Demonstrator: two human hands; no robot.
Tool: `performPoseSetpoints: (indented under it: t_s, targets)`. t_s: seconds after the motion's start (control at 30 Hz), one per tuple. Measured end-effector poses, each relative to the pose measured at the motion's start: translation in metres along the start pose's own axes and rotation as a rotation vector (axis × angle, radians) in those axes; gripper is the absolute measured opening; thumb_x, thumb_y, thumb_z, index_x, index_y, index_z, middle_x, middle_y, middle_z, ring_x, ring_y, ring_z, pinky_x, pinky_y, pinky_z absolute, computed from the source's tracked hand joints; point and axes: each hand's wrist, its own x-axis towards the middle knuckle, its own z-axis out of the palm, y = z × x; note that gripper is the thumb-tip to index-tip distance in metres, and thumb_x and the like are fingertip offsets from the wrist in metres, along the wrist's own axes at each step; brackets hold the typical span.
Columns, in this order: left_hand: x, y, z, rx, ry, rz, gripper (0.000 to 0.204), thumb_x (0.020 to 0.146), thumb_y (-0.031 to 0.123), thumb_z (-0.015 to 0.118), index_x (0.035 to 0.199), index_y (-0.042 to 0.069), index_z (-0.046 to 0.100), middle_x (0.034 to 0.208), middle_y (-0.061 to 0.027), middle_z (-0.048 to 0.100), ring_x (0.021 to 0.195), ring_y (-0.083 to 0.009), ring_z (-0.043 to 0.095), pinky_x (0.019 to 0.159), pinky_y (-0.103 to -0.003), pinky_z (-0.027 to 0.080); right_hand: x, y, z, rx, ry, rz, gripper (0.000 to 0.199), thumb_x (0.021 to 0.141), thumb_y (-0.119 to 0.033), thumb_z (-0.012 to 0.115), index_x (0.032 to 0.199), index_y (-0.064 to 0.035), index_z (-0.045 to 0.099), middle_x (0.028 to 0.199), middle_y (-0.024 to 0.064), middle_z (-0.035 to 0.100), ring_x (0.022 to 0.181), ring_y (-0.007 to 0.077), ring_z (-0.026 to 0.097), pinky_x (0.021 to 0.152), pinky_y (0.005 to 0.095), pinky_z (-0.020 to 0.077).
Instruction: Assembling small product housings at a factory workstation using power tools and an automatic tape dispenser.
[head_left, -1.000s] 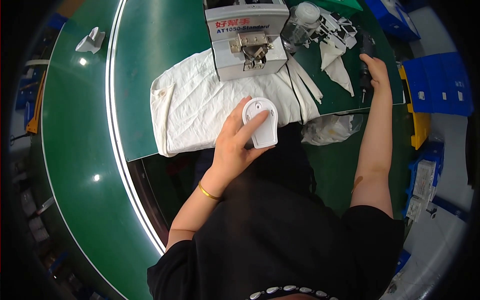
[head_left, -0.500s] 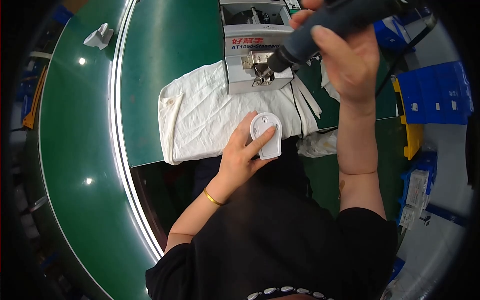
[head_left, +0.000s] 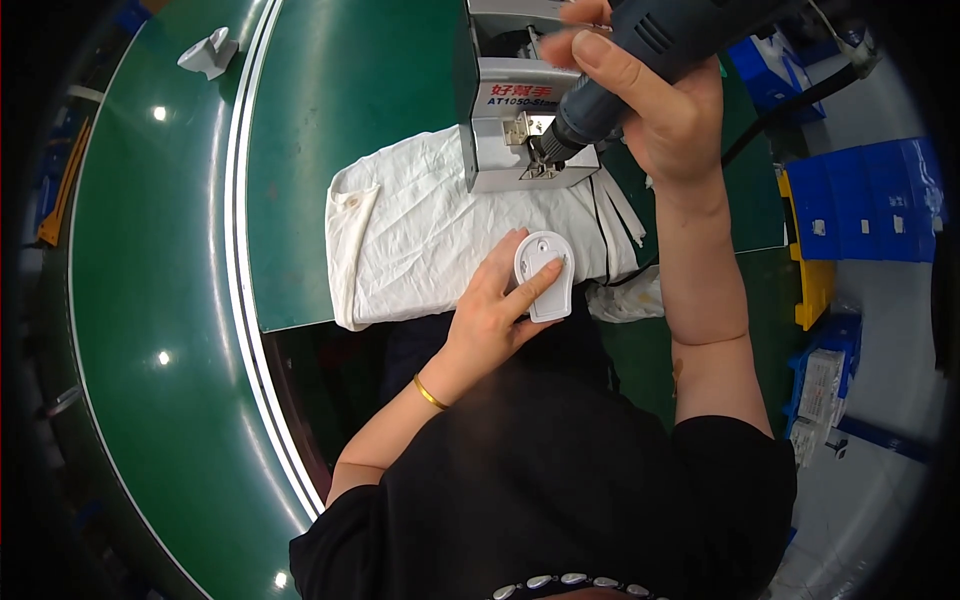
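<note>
I see the change on the right: a second ago the right hand (head_left: 672,118) was out at the right side of the bench (head_left: 320,90), and now it has the dark power driver (head_left: 668,48) up across the grey machine (head_left: 490,150). The nose of the driver slants down and to the left, and its tip is at the metal bracket (head_left: 516,130) on the machine's near face. I cannot tell from here whether the tip touches the metal. As I judge it, this puts the tool's business end at the machine while the white part is held ready and untouched by the driver.

The left hand (head_left: 488,312) has stayed much as it was, gripping the white part (head_left: 548,302) on the near side of the machine. I see its thumb pressed on the recessed face and the other fingers behind, on the left side. The rounded end points far, the straight end near. The part lies within that grip, over the near edge of the white cloth (head_left: 420,230); whether it touches the cloth I cannot tell. It is well apart from the driver, which the right hand grasps firmly around its body.
</note>
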Motion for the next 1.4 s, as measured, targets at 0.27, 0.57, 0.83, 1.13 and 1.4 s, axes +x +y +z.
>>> performPoseSetpoints:
  t_s: [0.27, 0.57, 0.83, 1.13, 1.4]
  targets:
    - [-0.001, -0.003, -0.001, -0.030, -0.025, -0.019, 0.073, 0.060, 0.005, 0.086, 0.128, 0.016, 0.064, 0.141, -0.0241, 0.046, 0.128, -0.0406, 0.049, 0.100, -0.042, 0.048, -0.050, -0.003, -0.022, -0.013, -0.150, -0.011, 0.047, 0.090, -0.002, 0.060, 0.133, 0.0014, 0.040, 0.078, 0.0060, 0.054, 0.067, 0.0155, 0.056, 0.069, 0.0377, 0.0488]
    - [0.002, -0.001, -0.002, -0.051, -0.020, -0.002, 0.079, 0.057, 0.005, 0.085, 0.131, 0.018, 0.061, 0.142, -0.0248, 0.045, 0.127, -0.0425, 0.049, 0.101, -0.044, 0.047, -0.078, -0.020, -0.027, -0.231, -0.248, -0.041, 0.046, 0.090, -0.004, 0.063, 0.129, -0.0047, 0.039, 0.079, 0.0065, 0.055, 0.067, 0.0159, 0.056, 0.069, 0.0374, 0.0487]
    - [-0.001, -0.002, -0.002, -0.047, -0.028, -0.023, 0.076, 0.058, 0.005, 0.086, 0.129, 0.017, 0.063, 0.143, -0.0244, 0.044, 0.127, -0.0418, 0.049, 0.100, -0.043, 0.047, -0.082, -0.013, -0.015, -0.135, -0.050, -0.002, 0.041, 0.079, 0.004, 0.073, 0.113, 0.0068, 0.049, 0.076, 0.0048, 0.061, 0.066, 0.0081, 0.057, 0.068, 0.0229, 0.0465]
    - [-0.001, -0.004, -0.002, -0.064, -0.003, 0.005, 0.078, 0.058, 0.006, 0.085, 0.131, 0.016, 0.061, 0.140, -0.0269, 0.045, 0.126, -0.0443, 0.049, 0.101, -0.045, 0.047, -0.077, -0.013, -0.015, -0.198, -0.215, 0.040, 0.038, 0.089, -0.003, 0.061, 0.120, -0.0069, 0.039, 0.079, 0.0070, 0.054, 0.065, 0.0148, 0.055, 0.067, 0.0366, 0.0492]
    - [-0.001, -0.004, -0.002, -0.054, -0.003, 0.005, 0.074, 0.059, 0.008, 0.085, 0.130, 0.015, 0.061, 0.140, -0.0269, 0.045, 0.127, -0.0442, 0.049, 0.102, -0.046, 0.046, -0.078, -0.010, -0.014, -0.242, -0.223, 0.059, 0.037, 0.089, -0.003, 0.061, 0.119, -0.0065, 0.040, 0.080, 0.0073, 0.054, 0.064, 0.0150, 0.055, 0.066, 0.0364, 0.0488]
